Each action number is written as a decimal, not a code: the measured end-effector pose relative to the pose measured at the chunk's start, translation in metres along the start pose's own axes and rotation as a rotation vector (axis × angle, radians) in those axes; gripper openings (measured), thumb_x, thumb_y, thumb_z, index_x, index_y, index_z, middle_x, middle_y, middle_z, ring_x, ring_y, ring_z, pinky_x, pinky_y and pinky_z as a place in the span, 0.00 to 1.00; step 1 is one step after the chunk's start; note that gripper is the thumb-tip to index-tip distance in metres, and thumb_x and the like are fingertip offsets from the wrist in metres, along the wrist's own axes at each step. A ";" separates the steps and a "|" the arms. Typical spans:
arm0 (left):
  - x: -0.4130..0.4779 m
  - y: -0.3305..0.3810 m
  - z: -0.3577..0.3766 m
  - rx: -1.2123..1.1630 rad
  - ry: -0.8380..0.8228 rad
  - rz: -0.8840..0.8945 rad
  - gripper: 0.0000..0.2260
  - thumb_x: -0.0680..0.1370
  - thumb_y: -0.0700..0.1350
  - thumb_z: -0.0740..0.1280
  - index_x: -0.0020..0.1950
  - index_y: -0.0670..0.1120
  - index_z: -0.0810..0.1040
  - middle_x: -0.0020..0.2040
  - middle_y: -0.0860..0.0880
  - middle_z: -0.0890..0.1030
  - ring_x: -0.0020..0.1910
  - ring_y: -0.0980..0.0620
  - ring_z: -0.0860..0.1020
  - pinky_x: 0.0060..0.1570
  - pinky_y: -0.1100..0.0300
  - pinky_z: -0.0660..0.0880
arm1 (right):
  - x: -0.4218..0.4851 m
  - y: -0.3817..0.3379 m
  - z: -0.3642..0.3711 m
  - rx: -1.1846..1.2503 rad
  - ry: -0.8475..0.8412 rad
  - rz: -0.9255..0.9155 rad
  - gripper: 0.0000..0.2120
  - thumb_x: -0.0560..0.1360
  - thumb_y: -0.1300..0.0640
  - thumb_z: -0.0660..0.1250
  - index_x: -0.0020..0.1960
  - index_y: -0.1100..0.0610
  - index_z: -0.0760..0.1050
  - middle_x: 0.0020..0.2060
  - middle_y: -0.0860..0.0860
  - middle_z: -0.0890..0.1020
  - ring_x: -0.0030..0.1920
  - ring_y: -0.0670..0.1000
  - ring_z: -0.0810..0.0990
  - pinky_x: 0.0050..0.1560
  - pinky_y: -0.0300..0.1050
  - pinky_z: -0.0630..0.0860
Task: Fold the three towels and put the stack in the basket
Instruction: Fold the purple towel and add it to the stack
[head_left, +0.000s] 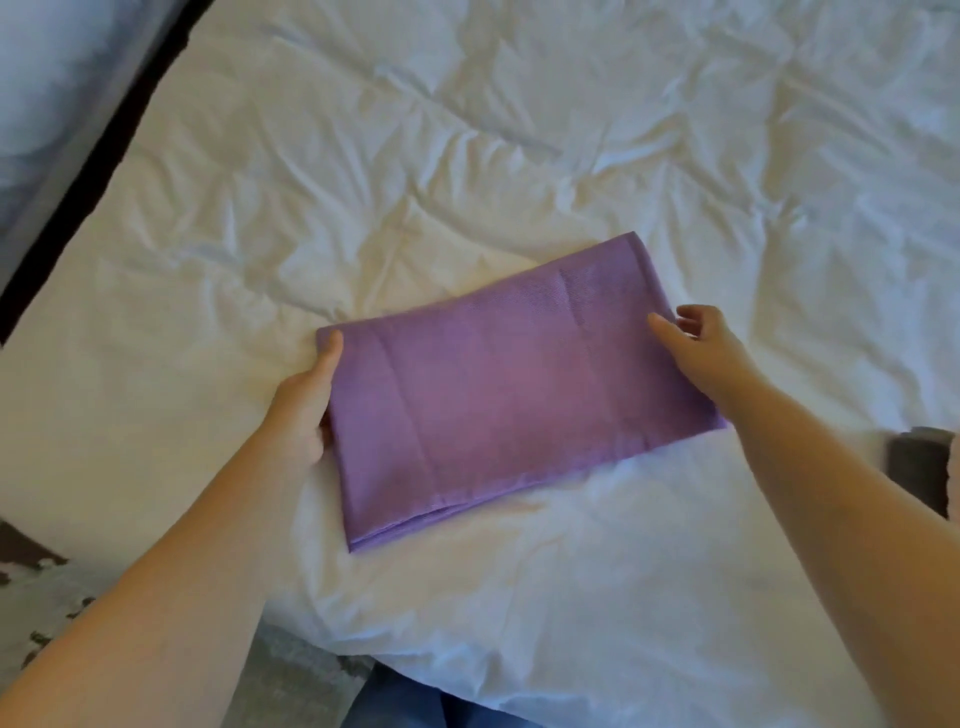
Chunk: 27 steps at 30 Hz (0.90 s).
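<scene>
A purple towel (509, 384) lies folded into a rectangle on the white bedcover (467, 156). My left hand (306, 405) grips the towel's left short edge, thumb on top and fingers underneath. My right hand (701, 348) holds the right short edge, thumb on the cloth and fingers curled behind it. No other towel and no basket are in view.
A dark grey object (924, 467) sits at the bed's right edge. The bed's dark frame (104, 145) runs along the upper left. Patterned floor (47, 597) shows at the lower left, and blue trousers (410, 701) at the bottom.
</scene>
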<state>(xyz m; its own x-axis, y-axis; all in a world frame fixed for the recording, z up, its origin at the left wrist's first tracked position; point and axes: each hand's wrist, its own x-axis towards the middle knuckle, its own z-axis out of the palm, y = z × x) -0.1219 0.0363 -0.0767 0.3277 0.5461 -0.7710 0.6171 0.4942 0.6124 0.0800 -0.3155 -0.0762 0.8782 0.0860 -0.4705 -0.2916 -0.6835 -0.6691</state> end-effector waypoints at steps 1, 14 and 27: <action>0.005 0.006 0.004 0.002 0.001 0.001 0.28 0.66 0.68 0.71 0.52 0.46 0.81 0.46 0.50 0.85 0.45 0.51 0.83 0.43 0.57 0.77 | 0.007 -0.005 0.003 -0.025 -0.018 0.020 0.32 0.72 0.35 0.64 0.69 0.53 0.65 0.57 0.46 0.73 0.54 0.50 0.74 0.52 0.45 0.67; 0.049 0.028 0.011 0.163 0.104 0.254 0.21 0.74 0.60 0.66 0.49 0.42 0.76 0.45 0.44 0.78 0.44 0.47 0.77 0.44 0.52 0.74 | 0.033 -0.010 0.008 -0.080 -0.010 0.016 0.21 0.79 0.40 0.53 0.47 0.56 0.74 0.37 0.49 0.75 0.37 0.51 0.72 0.36 0.45 0.65; -0.025 0.000 -0.005 0.584 0.050 0.489 0.07 0.78 0.49 0.66 0.50 0.47 0.70 0.41 0.53 0.76 0.43 0.47 0.76 0.36 0.59 0.67 | -0.021 -0.023 -0.003 0.013 -0.156 -0.042 0.17 0.73 0.47 0.70 0.59 0.50 0.75 0.49 0.47 0.81 0.49 0.50 0.79 0.51 0.45 0.74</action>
<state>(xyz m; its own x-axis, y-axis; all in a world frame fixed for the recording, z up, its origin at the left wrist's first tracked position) -0.1334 0.0261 -0.0569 0.6369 0.6477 -0.4182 0.6927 -0.2426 0.6791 0.0694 -0.3035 -0.0494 0.8202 0.2268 -0.5251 -0.2616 -0.6677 -0.6970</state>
